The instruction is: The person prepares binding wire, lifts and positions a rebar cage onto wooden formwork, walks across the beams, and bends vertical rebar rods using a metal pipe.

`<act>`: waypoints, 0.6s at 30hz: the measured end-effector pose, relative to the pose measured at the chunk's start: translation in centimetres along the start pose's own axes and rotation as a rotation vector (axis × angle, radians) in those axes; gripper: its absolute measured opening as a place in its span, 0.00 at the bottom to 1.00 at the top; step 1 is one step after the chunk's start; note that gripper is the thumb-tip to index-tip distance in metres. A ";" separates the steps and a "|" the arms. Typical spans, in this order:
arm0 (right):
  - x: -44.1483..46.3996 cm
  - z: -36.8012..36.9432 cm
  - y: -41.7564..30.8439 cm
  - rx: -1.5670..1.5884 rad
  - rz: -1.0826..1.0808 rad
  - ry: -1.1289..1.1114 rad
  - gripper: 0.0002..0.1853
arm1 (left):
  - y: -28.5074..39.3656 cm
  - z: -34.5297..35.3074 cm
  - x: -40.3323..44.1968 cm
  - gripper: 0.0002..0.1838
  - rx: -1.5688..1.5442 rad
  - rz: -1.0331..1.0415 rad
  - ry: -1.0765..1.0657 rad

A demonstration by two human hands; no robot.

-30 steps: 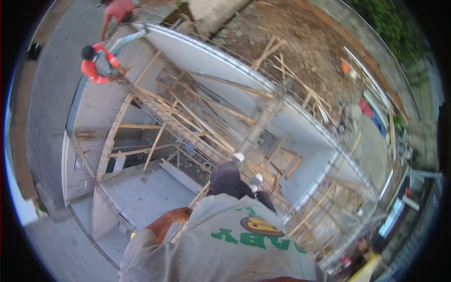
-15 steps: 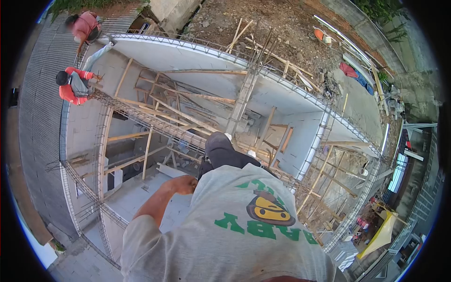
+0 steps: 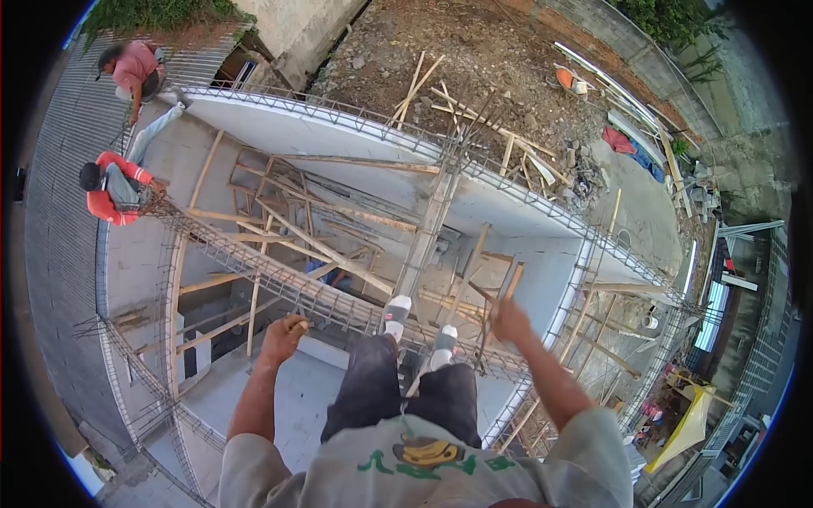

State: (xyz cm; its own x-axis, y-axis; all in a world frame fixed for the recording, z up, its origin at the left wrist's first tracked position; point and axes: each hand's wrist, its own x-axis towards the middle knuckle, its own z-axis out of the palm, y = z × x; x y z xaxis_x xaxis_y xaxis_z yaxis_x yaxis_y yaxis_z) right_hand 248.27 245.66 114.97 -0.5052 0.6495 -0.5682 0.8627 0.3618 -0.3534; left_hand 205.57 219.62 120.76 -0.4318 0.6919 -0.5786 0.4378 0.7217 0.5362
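My left hand point(image 3: 284, 339) is raised at the left of my legs, its fingers curled into a fist with nothing visible in it. My right hand point(image 3: 510, 323) is held out to the right, slightly blurred and apparently closed; whether it holds anything is hidden. A thin dark upright bar point(image 3: 483, 340) shows just beside it, and I cannot tell whether they touch. My feet, in grey and white socks point(image 3: 395, 315), stand high up where a narrow beam point(image 3: 429, 222) meets a long rebar cage point(image 3: 292, 284).
Wooden props point(image 3: 252, 313) and planks fill the bays below, with a floor point(image 3: 313, 415) far down. Rebar runs along the white wall tops point(image 3: 318, 106). A person in red point(image 3: 114, 188) sits on the far left corner; another person point(image 3: 135, 66) crouches behind.
My torso has leaned back, so both legs and feet now show. My left hand has moved left and away from my body. My right hand has come into view.
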 end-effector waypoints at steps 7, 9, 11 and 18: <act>35.3 -14.3 -4.5 -0.739 -0.507 0.917 0.17 | -13.8 5.6 -0.3 0.13 -0.194 -0.354 0.103; 36.8 -18.5 -9.4 -1.098 -0.363 0.712 0.25 | -15.5 6.9 -2.2 0.13 -0.141 -0.478 0.048; 39.3 -20.0 -11.5 -1.281 -0.271 0.677 0.26 | -19.4 9.9 -4.4 0.13 -0.102 -0.556 -0.023; 43.7 -19.5 -12.6 -1.445 -0.011 0.483 0.22 | -18.1 12.9 -5.7 0.14 -0.162 -0.652 -0.063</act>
State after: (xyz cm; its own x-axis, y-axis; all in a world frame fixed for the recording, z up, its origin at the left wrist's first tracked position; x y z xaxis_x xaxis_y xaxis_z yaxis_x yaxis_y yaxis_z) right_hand 215.84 282.48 109.08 -0.7027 0.6884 -0.1796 0.2869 0.5052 0.8139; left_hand 210.27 202.32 106.49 -0.5184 0.1150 -0.8473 -0.0229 0.9887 0.1482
